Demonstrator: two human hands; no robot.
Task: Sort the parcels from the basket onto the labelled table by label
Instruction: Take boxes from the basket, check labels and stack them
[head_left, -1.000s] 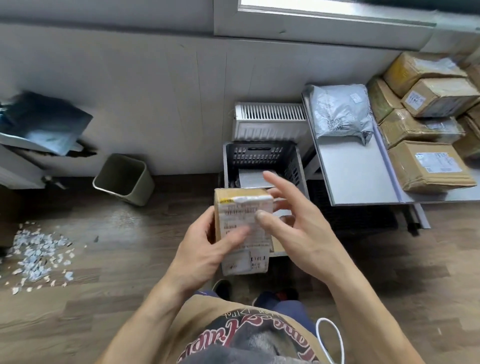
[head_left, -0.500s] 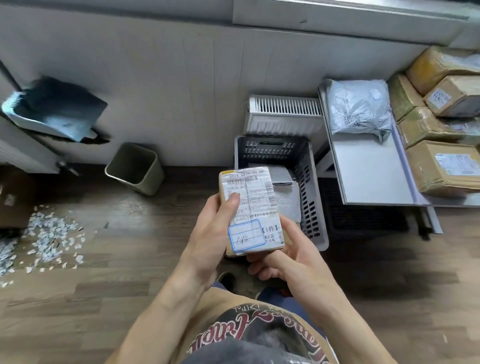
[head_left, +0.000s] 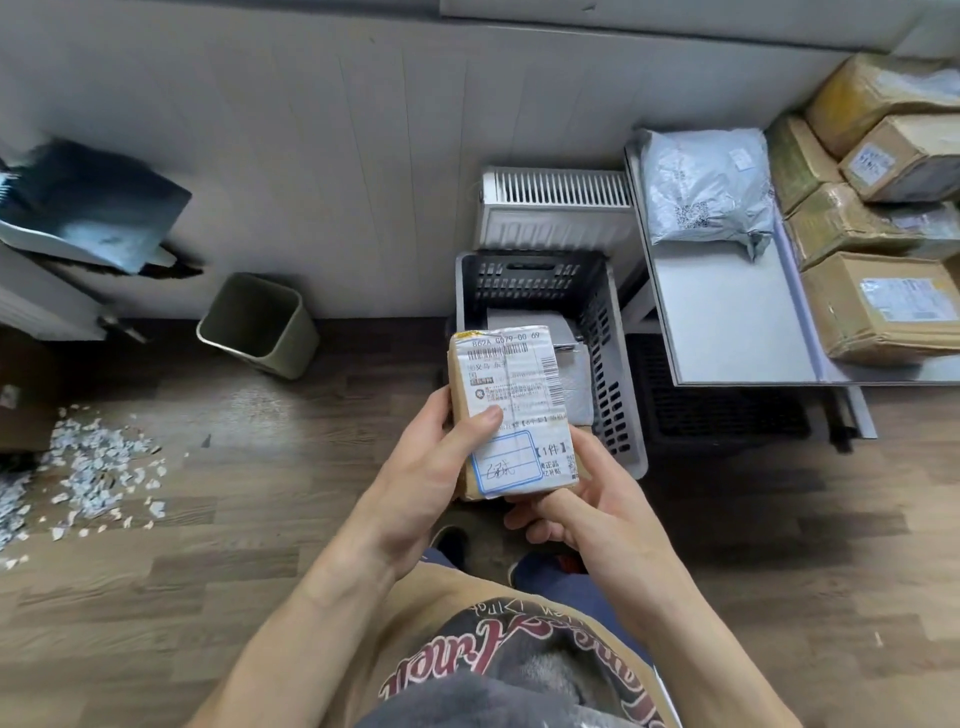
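Observation:
A small brown parcel (head_left: 511, 395) with a white shipping label and a blue-framed sticker is held upright in front of me. My left hand (head_left: 431, 467) grips its left side, thumb pressed on the label. My right hand (head_left: 582, 499) cups it from below and the right. Behind it on the floor stands the dark slatted basket (head_left: 608, 322), with grey and white parcels (head_left: 574, 364) still inside. To the right is the white table (head_left: 727, 312), carrying a grey plastic mailer (head_left: 701, 192) at its far end and several brown boxes (head_left: 878, 306) on its right section.
A white radiator (head_left: 556, 208) stands against the wall behind the basket. An olive bin (head_left: 257, 322) sits on the floor to the left. Torn paper scraps (head_left: 98, 467) litter the wooden floor at far left. A black crate (head_left: 711, 395) lies under the table.
The parcel was turned so its label faces me; my right hand dropped from the front of the parcel to underneath it. The view shifted slightly closer.

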